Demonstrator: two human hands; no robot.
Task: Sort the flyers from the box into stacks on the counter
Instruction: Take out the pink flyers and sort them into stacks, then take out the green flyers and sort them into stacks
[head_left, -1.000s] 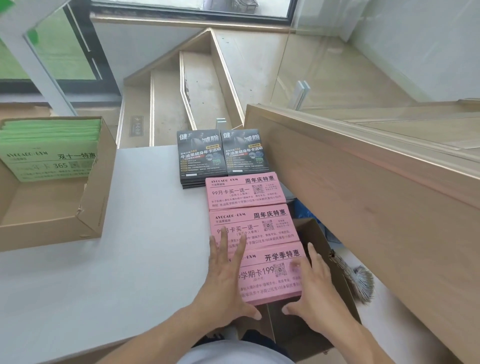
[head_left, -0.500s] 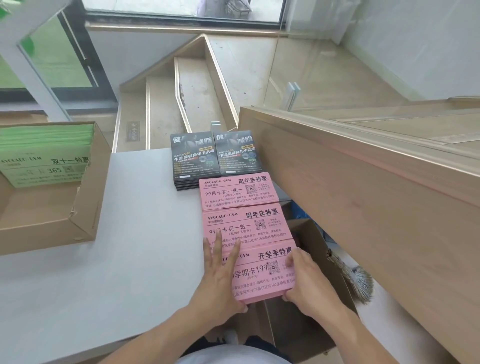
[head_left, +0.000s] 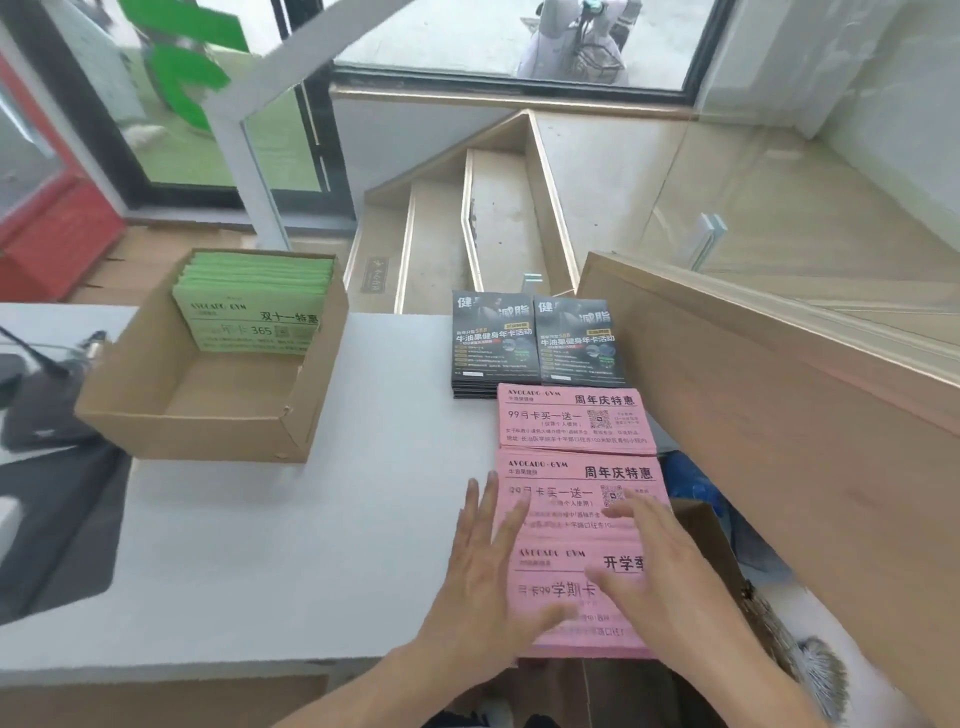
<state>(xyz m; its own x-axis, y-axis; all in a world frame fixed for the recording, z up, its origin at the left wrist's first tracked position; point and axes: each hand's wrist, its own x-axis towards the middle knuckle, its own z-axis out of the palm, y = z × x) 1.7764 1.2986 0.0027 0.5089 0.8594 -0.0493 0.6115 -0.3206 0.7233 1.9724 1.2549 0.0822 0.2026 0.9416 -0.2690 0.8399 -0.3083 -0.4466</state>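
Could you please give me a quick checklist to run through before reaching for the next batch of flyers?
1. Nearest pink stack fully on the counter: not ok, its near edge overhangs.
2. Left hand free: ok, fingers flat.
3. Right hand free: ok, fingers flat.
4. Green flyers remaining in cardboard box: ok.
5. Black stacks tidy: ok.

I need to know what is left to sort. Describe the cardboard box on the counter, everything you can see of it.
The cardboard box is plain brown corrugated card, open-topped, with low walls and a slightly dented near right corner. It sits on the white counter, at its left part, turned a little askew. Inside, a stack of green flyers leans against the far wall; the rest of the floor shows bare card. Neither hand touches it; both lie on the pink flyers to the right.
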